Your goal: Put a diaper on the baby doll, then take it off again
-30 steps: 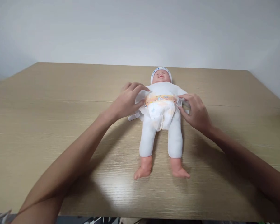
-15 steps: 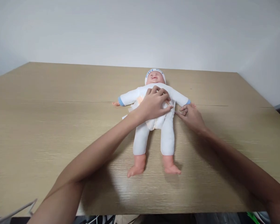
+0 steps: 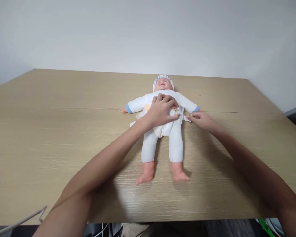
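Observation:
A baby doll (image 3: 151, 144) in a white suit lies on its back, its head away from me. A white diaper (image 3: 163, 130) covers its belly and hips. My left hand (image 3: 162, 111) rests across the front of the diaper, thumb and fingers spread and bent, covering much of it. At the doll's side, my right hand (image 3: 200, 119) pinches a white diaper tab (image 3: 186, 118) between thumb and fingers, drawn outward. Another white tab (image 3: 132, 124) sticks out at the opposite hip.
The wooden table (image 3: 64, 148) carries the doll and has a seam across it. A pale wall (image 3: 138, 36) stands behind. A white cable (image 3: 22, 220) hangs at the lower left; several cables and other items lie below the front edge.
My right hand has pulled the diaper tab outward from the doll's side, so it now shows stretched out. My left hand stays on the diaper. The camera view has shifted slightly.

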A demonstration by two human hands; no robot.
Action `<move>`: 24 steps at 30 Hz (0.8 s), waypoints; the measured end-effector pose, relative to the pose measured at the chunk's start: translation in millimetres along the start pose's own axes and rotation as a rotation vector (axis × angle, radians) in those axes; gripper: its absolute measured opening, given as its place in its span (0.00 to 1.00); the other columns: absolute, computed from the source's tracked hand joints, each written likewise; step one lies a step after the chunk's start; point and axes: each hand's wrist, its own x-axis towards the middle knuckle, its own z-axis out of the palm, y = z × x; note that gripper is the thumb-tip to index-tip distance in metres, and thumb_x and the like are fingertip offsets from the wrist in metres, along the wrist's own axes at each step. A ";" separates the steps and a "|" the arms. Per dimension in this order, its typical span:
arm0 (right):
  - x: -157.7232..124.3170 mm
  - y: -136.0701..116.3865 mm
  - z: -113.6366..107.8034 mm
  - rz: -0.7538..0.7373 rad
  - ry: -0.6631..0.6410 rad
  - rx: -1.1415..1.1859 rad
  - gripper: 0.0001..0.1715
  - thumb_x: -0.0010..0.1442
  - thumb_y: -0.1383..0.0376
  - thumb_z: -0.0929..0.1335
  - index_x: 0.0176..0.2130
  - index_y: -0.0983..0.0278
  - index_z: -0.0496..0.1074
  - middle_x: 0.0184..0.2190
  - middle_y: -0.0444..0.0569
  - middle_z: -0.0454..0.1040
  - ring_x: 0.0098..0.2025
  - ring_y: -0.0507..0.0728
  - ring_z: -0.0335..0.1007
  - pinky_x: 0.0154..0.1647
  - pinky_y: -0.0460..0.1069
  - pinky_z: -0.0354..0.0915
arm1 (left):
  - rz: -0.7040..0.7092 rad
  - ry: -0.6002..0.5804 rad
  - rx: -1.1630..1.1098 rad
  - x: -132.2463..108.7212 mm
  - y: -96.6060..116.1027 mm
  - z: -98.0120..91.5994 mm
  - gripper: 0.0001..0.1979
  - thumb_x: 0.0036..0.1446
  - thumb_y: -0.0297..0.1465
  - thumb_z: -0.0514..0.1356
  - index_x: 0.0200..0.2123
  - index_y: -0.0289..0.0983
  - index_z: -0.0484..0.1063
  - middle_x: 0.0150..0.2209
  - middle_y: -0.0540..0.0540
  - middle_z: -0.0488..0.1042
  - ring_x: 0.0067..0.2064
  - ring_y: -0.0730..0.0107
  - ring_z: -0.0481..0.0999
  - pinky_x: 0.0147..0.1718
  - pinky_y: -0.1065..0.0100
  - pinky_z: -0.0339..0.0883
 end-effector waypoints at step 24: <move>9.5 -59.4 38.6 -0.286 0.297 0.066 0.28 0.71 0.39 0.68 0.46 0.60 0.78 0.44 0.55 0.84 0.46 0.64 0.81 0.49 0.58 0.76 | -0.032 0.015 -0.067 0.6 -1.1 2.3 0.22 0.61 0.40 0.67 0.55 0.40 0.74 0.61 0.41 0.80 0.63 0.41 0.67 0.63 0.45 0.61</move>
